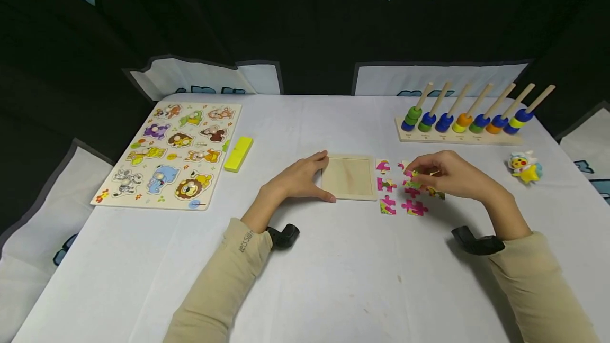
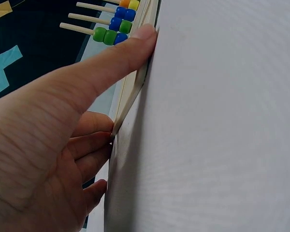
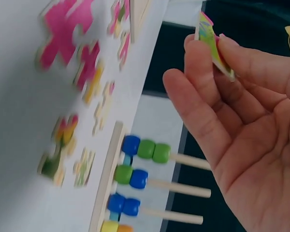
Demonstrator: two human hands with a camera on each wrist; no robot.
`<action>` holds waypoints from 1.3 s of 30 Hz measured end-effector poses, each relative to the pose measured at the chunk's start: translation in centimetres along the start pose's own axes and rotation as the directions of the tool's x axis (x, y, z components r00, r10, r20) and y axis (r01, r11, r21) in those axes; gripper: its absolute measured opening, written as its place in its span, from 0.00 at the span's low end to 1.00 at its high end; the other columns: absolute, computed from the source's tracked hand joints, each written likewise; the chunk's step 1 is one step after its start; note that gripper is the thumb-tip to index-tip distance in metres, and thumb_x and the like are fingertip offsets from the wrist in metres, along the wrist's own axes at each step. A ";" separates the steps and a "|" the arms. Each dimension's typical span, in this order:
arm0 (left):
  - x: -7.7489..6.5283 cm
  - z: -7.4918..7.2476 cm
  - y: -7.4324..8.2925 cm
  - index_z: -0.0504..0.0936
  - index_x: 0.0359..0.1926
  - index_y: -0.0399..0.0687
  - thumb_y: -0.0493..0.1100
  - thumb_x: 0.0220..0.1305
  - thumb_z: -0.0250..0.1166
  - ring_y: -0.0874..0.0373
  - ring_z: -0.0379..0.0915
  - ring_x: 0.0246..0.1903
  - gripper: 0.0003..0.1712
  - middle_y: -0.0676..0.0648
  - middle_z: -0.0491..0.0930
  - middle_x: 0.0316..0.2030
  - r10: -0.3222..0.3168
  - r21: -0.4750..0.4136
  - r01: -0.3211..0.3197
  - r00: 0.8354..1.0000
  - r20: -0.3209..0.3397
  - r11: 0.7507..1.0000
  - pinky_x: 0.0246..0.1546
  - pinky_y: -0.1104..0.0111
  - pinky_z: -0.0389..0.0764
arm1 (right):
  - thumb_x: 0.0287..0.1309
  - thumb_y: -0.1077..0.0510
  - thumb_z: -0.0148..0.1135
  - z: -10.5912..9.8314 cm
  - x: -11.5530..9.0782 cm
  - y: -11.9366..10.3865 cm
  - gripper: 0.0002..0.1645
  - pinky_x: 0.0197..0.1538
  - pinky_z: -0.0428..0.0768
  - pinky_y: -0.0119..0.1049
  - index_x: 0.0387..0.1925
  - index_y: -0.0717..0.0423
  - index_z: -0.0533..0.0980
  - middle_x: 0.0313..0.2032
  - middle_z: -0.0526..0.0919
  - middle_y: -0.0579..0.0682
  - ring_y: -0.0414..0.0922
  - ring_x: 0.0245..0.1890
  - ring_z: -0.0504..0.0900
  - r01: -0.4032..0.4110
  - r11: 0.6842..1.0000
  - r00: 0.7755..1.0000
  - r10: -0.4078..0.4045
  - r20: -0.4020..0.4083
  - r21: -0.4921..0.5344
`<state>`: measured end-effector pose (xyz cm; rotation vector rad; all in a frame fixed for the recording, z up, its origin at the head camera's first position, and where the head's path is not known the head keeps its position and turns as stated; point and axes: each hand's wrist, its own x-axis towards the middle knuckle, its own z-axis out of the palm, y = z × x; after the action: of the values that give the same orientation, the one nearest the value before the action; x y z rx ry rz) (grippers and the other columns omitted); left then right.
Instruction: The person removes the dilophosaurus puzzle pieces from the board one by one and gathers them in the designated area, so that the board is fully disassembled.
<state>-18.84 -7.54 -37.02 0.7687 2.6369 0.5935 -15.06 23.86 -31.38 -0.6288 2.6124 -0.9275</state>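
My left hand (image 1: pixel 305 178) holds a shallow square wooden puzzle tray (image 1: pixel 350 176) at its left side, the thumb at the near corner and fingertips at the far one. Bare wood shows inside the tray's rim. In the left wrist view the thumb (image 2: pixel 130 50) lies along the tray's edge. My right hand (image 1: pixel 445 173) pinches a pink and green jigsaw piece (image 3: pixel 212 46) between thumb and fingers, raised over the other pieces. Several loose pink jigsaw pieces (image 1: pixel 386 184) lie just right of the tray, some partly hidden under the right hand.
At the left lie an animal peg puzzle board (image 1: pixel 164 160) and a yellow block (image 1: pixel 239 154). A wooden bead stacker (image 1: pixel 457 137) with upright pegs stands at the back right. Near it sits a small yellow toy figure (image 1: pixel 525 167). The white table (image 1: pixel 333 279) ends before a black curtain.
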 end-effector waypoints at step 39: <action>-0.2 0.0 -0.1 0.54 0.68 0.43 0.65 0.39 0.69 0.54 0.43 0.70 0.60 0.48 0.45 0.71 -0.001 -0.014 0.001 1.000 -0.002 1.000 0.68 0.61 0.53 | 0.45 0.55 0.67 0.3 -2.9 4.3 0.13 0.21 0.68 0.29 0.32 0.57 0.76 0.18 0.77 0.45 0.38 0.18 0.71 -0.209 0.966 0.966 0.228 0.117 -0.154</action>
<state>-18.73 -7.72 -37.08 0.7625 2.6323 0.6126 -13.79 28.10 -33.99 -0.4072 2.5760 -0.6173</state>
